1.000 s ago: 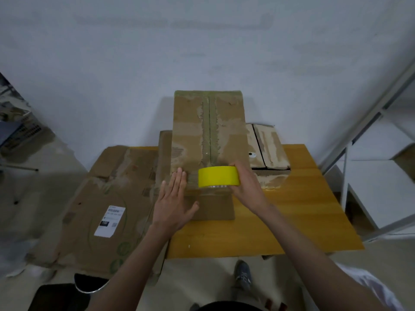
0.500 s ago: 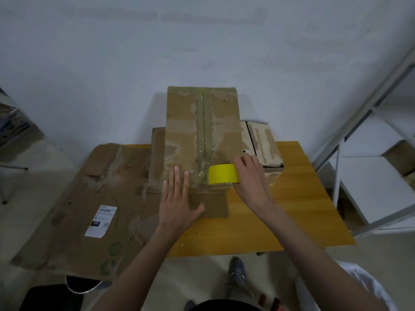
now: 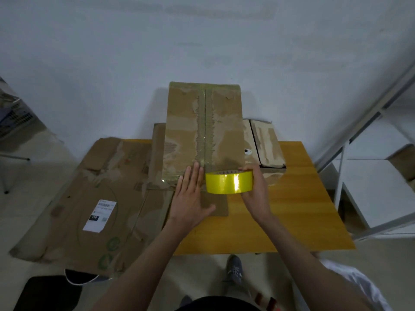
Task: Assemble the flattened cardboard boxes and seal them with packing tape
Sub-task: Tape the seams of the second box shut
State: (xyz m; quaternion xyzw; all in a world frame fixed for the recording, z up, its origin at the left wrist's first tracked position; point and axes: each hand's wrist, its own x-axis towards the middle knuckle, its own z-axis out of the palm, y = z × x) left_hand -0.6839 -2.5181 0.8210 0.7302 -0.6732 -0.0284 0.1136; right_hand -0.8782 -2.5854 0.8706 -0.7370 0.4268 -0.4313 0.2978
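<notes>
Assembled cardboard box [image 3: 203, 129] stands on wooden surface [image 3: 292, 212], centre seam facing up. Left hand [image 3: 192, 198] lies flat, fingers spread, on box's near edge. Right hand [image 3: 256, 191] clamped around yellow tape roll [image 3: 229, 182] at the seam. Flattened cardboard [image 3: 89, 198] lies left.

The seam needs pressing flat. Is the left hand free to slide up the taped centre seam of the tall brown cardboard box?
Probably yes: the left hand lies open at the seam's near end, with bare cardboard ahead; the yellow tape roll sits beside it.
</notes>
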